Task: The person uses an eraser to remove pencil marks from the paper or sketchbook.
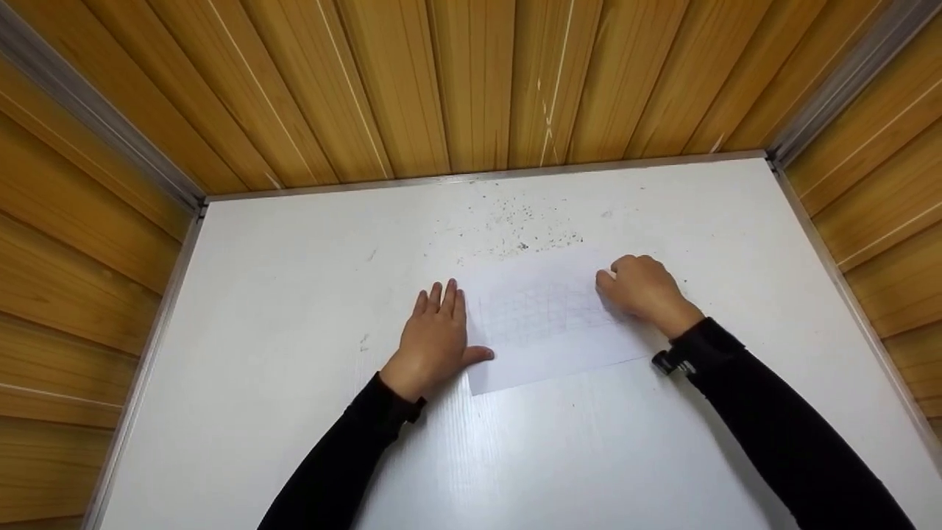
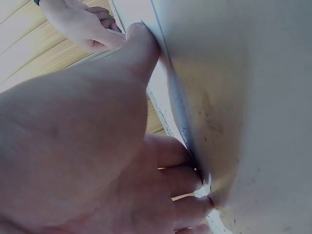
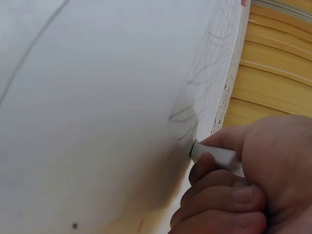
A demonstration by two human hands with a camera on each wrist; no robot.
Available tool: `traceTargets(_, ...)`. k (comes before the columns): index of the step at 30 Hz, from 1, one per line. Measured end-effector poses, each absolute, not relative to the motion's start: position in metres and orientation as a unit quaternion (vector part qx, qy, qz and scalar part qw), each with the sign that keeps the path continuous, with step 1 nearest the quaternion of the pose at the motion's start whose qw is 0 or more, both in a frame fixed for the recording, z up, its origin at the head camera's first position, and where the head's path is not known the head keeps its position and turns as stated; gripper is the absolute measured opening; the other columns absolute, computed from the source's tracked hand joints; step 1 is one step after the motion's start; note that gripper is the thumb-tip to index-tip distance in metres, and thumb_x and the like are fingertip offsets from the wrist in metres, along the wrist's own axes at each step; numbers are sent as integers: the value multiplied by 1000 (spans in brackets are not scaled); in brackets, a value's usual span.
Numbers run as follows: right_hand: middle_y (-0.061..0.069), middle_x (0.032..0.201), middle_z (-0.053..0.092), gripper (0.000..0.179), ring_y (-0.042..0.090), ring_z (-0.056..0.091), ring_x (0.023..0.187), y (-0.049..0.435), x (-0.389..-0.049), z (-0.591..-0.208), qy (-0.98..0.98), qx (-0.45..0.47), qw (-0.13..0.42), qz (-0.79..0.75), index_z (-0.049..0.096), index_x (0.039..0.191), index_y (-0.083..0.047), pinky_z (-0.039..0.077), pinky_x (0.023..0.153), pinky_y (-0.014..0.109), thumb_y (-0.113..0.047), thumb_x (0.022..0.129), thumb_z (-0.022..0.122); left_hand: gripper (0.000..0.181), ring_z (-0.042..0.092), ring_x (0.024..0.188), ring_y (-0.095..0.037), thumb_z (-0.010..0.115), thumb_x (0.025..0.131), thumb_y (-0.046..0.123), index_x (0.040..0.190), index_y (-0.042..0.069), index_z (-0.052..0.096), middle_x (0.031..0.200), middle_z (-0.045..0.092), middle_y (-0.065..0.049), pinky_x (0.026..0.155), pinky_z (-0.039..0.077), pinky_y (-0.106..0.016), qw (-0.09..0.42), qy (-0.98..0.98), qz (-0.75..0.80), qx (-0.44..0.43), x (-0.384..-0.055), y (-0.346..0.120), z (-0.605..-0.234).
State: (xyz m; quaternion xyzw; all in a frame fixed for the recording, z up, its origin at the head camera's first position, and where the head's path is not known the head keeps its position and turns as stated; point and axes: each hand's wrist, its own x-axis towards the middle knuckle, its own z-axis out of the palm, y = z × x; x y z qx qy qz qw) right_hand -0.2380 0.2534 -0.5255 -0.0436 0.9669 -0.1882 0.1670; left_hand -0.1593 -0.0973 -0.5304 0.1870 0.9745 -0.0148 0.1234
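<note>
Black sleeve (image 1: 787,434) is filling lower right; right hand (image 1: 644,288) is pinching white block (image 3: 222,157), right of center. Straight-fingered left hand (image 1: 433,344) is touching paper (image 1: 548,318) mid-frame: probably light, creasable; hold edges.

white tabletop (image 1: 280,309) | dark specks (image 1: 523,246) scattered toward its far edge | wood-look panels (image 1: 475,88) on three sides | grey metal corner posts (image 1: 96,114)
</note>
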Motion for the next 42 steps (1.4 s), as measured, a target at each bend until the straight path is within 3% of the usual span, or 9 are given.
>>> traceTargets(4, 34, 117, 75, 55, 43, 66, 101, 249, -238, -526, 967, -39, 161, -192, 75, 110, 10, 56, 94, 60, -36, 109, 46, 121, 30, 169, -45, 62, 96, 82, 170, -9, 32, 180, 29, -27, 139, 26, -56, 131, 974, -2, 185, -159, -97, -531)
traceTargets(11, 25, 102, 71, 51, 39, 65, 96, 208, -236, -527, 960, -47, 159, -227, 69, 93, 0, 55, 89, 54, -40, 113, 45, 121, 30, 169, -44, 63, 95, 82, 169, -8, 33, 180, 29, -26, 139, 27, -55, 132, 974, -11, 184, -159, -97, -529)
traceTargets(14, 23, 105, 72, 50, 38, 67, 101, 171, -234, -522, 954, -67, 173, -234, 71, 98, 0, 56, 94, 55, -42, 113, 47, 120, 30, 169, -45, 61, 96, 82, 169, -9, 32, 180, 29, -27, 139, 27, -55, 129, 974, -14, 186, -159, -97, -529)
traceTargets(18, 25, 119, 75, 52, 42, 70, 114, 117, -229, -517, 952, -111, 184, -216, 77, 116, 2, 57, 105, 58, -42, 113, 49, 120, 29, 169, -46, 62, 96, 81, 169, -9, 32, 180, 28, -28, 139, 27, -56, 127, 974, -4, 186, -157, -98, -530)
traceTargets(24, 24, 115, 76, 47, 42, 73, 111, 70, -228, -523, 956, -157, 180, -168, 77, 110, 3, 62, 97, 57, -37, 113, 51, 118, 27, 170, -44, 61, 98, 80, 171, -7, 30, 181, 27, -26, 140, 25, -56, 133, 973, -1, 189, -155, -94, -528)
traceTargets(30, 24, 110, 77, 45, 42, 74, 105, 86, -229, -530, 961, -159, 160, -160, 78, 105, 3, 63, 91, 58, -34, 110, 52, 119, 28, 170, -42, 58, 97, 83, 171, -6, 30, 182, 27, -24, 140, 25, -55, 135, 973, -17, 188, -156, -90, -527)
traceTargets(35, 27, 107, 76, 48, 45, 73, 100, 132, -230, -530, 963, -137, 147, -179, 77, 104, 5, 61, 90, 59, -35, 110, 50, 121, 28, 170, -42, 57, 96, 84, 171, -7, 30, 182, 26, -25, 140, 25, -56, 133, 973, -24, 188, -156, -91, -527)
traceTargets(42, 37, 138, 70, 59, 55, 65, 130, 223, -235, -524, 962, -61, 184, -191, 72, 131, 12, 52, 113, 68, -38, 111, 47, 121, 26, 171, -42, 57, 96, 85, 172, -5, 29, 183, 25, -23, 140, 24, -55, 139, 973, -23, 184, -158, -93, -529)
